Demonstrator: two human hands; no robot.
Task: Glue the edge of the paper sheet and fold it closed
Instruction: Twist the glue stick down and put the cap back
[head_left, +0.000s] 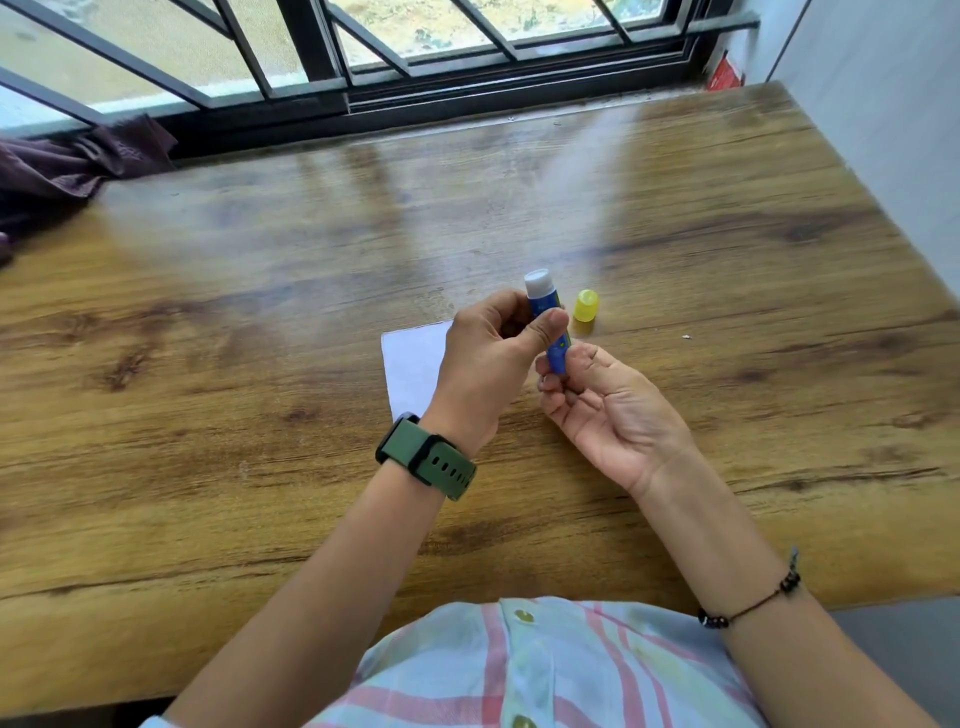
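Note:
A blue glue stick (543, 306) with its white glue tip exposed is held upright above the table. My left hand (488, 364) grips its upper body between thumb and fingers. My right hand (608, 405) pinches its lower end with thumb and curled fingers. Its yellow cap (586, 306) stands on the table just right of the stick. A white paper sheet (413, 364) lies flat on the wooden table (260, 364), partly hidden under my left hand.
A dark purple cloth (67, 166) lies at the table's far left corner. A barred window (363, 52) runs along the far edge, and a white wall (883, 130) bounds the right side. A small crumb (687, 337) lies right of the cap.

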